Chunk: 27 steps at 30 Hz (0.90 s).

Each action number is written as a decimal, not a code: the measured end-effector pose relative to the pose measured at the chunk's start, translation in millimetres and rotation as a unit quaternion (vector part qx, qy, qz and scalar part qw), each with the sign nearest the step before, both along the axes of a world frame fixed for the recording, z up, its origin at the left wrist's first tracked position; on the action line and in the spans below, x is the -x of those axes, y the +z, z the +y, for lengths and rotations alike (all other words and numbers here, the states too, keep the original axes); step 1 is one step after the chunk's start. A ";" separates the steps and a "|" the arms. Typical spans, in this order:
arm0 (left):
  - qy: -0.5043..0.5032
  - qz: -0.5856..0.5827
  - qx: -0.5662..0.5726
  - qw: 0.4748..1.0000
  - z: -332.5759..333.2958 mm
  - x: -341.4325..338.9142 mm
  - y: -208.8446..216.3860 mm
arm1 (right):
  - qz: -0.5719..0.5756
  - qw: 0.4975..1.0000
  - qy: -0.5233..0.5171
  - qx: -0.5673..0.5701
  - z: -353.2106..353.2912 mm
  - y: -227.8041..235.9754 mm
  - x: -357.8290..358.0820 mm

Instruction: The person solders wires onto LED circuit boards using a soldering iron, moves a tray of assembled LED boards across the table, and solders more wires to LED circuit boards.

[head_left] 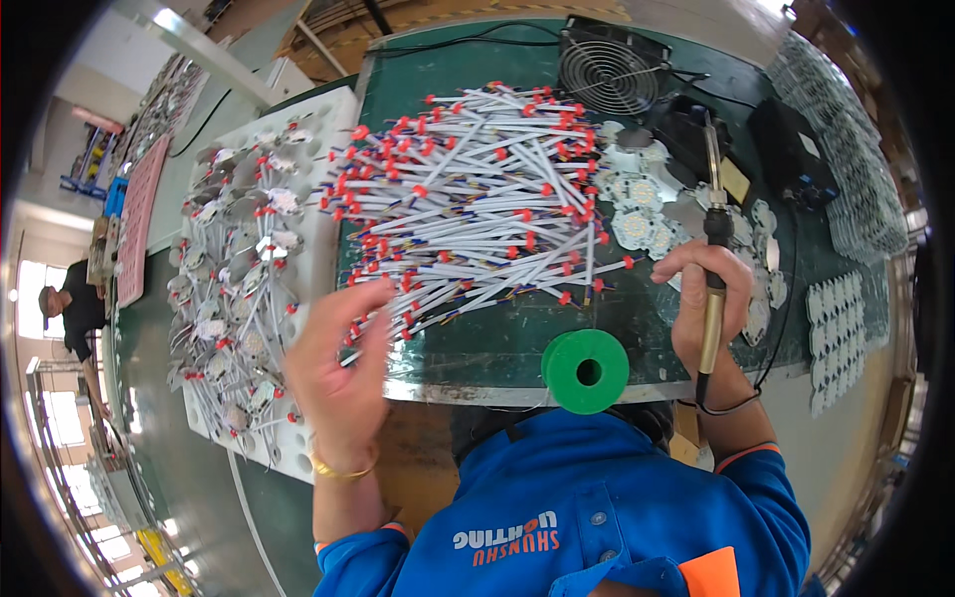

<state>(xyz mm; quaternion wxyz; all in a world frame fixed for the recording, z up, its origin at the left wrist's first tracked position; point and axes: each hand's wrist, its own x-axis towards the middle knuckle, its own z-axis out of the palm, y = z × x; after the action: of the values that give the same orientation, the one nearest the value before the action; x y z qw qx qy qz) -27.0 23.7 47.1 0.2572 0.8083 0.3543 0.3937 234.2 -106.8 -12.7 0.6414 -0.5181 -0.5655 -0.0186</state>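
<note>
My right hand [718, 289] is wrapped round a soldering iron [714, 234], its metal tip pointing up and away from me. At the pile's near left corner, my left hand [343, 373] hovers with thumb and forefinger apart; nothing shows between them but wires behind. The pile is made of short white wires [468, 199] with red connectors and bare coloured ends. A green spool [587, 371] stands at the table's near edge, between my hands. Beyond my right hand lie several small round circuit boards [637, 194], silvery white, some overlapping.
On the left, a white foam tray [318, 269] holds many boards with wires attached. A black fan [614, 70], iron holder [686, 139], yellow sponge [736, 181] and black box [791, 149] stand at the far right. Board panels [838, 333] lie right; a cord trails from the iron.
</note>
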 end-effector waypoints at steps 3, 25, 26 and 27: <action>-0.144 0.046 0.061 0.987 -3.9 -54.3 -16.8 | 0.002 1.000 -0.014 -0.021 -0.1 0.5 -4.6; -0.180 0.107 0.087 0.974 5.7 -135.9 -53.7 | -0.291 0.888 -0.128 0.333 17.6 -5.3 -25.5; -0.192 0.071 0.150 0.967 6.2 -132.4 -50.5 | -0.291 0.888 -0.130 0.333 17.5 -4.8 -25.6; -0.217 0.063 0.171 0.959 8.6 -127.4 -48.7 | -0.269 0.900 -0.119 0.323 17.6 -4.8 -25.6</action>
<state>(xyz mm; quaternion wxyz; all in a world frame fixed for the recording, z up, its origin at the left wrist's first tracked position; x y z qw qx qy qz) 100.4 32.3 -1.6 0.4480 0.8329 0.2477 0.2103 259.9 -89.2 -17.5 0.2554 -0.7355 -0.6255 -0.0500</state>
